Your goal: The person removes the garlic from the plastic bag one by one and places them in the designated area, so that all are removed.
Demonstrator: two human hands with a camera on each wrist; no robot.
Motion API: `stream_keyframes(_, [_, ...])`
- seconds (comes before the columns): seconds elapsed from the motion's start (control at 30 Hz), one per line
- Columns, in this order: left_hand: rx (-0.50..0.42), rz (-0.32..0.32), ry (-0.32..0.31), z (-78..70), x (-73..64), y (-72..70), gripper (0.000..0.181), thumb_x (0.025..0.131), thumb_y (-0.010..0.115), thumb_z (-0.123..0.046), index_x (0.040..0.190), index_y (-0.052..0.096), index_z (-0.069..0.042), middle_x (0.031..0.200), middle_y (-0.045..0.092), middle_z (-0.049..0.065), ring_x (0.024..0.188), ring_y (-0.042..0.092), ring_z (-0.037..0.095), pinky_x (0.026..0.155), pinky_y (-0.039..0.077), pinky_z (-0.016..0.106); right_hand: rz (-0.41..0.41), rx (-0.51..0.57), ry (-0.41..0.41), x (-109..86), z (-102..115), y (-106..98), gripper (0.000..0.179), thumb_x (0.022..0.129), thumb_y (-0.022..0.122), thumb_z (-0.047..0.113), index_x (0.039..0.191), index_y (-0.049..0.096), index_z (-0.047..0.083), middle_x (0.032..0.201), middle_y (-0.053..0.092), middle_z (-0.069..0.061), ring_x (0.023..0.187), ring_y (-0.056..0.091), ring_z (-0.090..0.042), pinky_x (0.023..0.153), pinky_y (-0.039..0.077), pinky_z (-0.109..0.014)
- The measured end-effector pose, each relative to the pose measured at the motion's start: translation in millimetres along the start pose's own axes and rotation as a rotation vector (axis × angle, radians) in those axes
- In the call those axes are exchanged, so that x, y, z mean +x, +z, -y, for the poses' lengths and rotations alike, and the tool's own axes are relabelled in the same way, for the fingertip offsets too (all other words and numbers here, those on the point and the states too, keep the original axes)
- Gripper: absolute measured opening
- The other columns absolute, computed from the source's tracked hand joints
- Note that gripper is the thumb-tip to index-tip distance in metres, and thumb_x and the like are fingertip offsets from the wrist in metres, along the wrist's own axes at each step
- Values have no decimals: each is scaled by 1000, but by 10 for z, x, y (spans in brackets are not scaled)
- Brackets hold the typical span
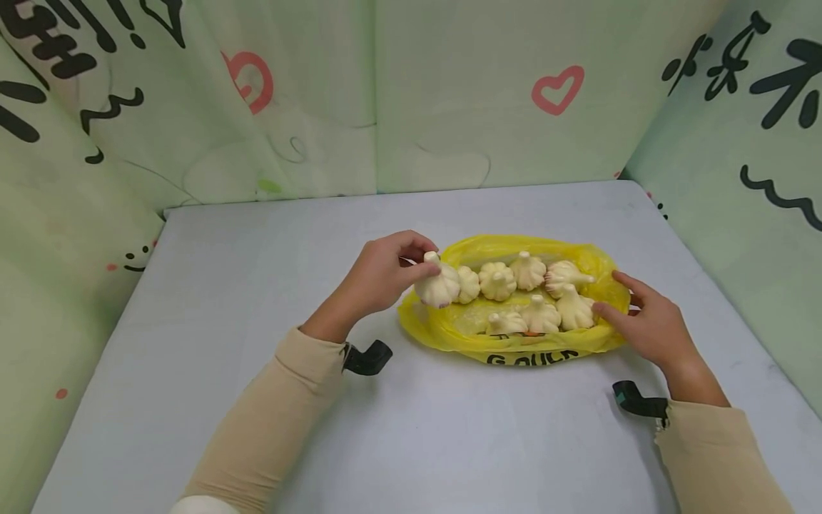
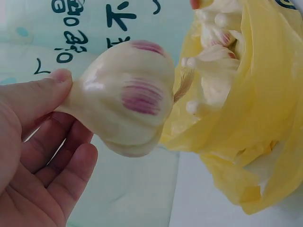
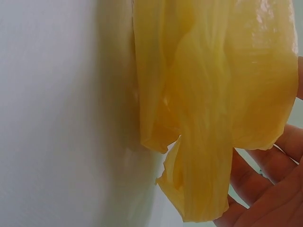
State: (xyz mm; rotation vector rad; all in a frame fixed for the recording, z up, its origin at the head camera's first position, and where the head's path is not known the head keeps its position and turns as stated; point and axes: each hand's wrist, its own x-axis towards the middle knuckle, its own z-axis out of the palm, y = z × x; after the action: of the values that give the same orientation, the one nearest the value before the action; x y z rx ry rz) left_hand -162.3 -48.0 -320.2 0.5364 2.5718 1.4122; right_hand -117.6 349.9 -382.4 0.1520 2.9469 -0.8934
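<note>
Garlic bulb: Handling and View Notes

Position: The bulb was at the left end of the yellow bag, overlapping its rim in the head view; the bag lay on the table. The left hand pinched the bulb by its neck, thumb against fingers. The right hand was at the bag's right end, thumb and forefinger spread apart; whether it also pinched the film could not be told.

Handling: The bulb appeared light and firm. Its rounded sides looked smooth and slightly glossy, so slipping seemed a likelier fault than crushing. The narrow neck offered the surest hold; the root tuft looked weak and unsuited to gripping. The bag appeared thin and limp, likely to follow any pull, and its rim was the proper place for steadying it.

Views: The head view showed the other bulbs in two rough rows and the full black lettering on the near wall. The left wrist view resolved the tuft and broad purple streaks, which the head view did not. The right wrist view contained no bulb, but exposed a loose strip of film beside the fingers
</note>
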Motion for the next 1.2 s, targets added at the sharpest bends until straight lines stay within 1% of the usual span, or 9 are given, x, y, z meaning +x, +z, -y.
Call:
stream_keyframes(0.13, [-14,-23,-6,11,-17,-42,26,94,73,-20,117,69,-10,105,68,2,96,64,17,84,54,27,0,-2,4,-4,10,4,79,100,57,46,155,27,-2,147,33,-39,119,41,-56,92,43,-66])
stream_keyframes(0.33, [-27,-52,-14,29,-22,-116,30,97,68,-16,127,68,-10,110,68,3,97,63,19,81,55,29,-3,-1,7,-12,18,4,79,100,56,46,155,27,-2,146,33,-40,119,40,-56,92,42,-67])
stream_keyframes(0.5, [-17,-60,-3,58,-21,-153,32,100,63,-17,132,66,-10,116,67,4,99,62,19,83,54,30,1,12,1,-8,7,7,79,100,56,46,156,27,-1,147,33,-40,120,40,-56,92,42,-67])
stream_keyframes(0.73, [-5,-93,-4,148,-22,-210,34,101,62,-17,135,64,-10,119,67,4,101,63,19,84,54,30,4,17,-4,-4,-4,11,79,100,56,46,156,27,-1,147,34,-40,120,41,-55,91,42,-66])
stream_keyframes(0.9, [-3,-106,-23,195,-14,-230,36,102,61,-17,137,62,-10,123,66,6,104,63,20,84,55,31,3,19,-3,-9,5,9,79,100,56,46,156,26,-1,147,33,-40,120,40,-56,92,41,-67])
stream_keyframes(1.0, [12,-111,-38,231,1,-254,37,102,61,-17,138,62,-10,125,66,6,107,62,21,85,55,32,1,22,-2,-10,5,14,79,100,56,47,156,26,-1,147,32,-40,120,40,-56,93,41,-67])
stream_keyframes(1.2, [11,-128,-72,373,53,-317,36,102,60,-16,138,62,-10,127,65,8,112,62,24,87,55,34,-1,18,-4,-13,10,26,80,100,56,47,156,27,-1,147,33,-40,120,40,-55,93,42,-67])
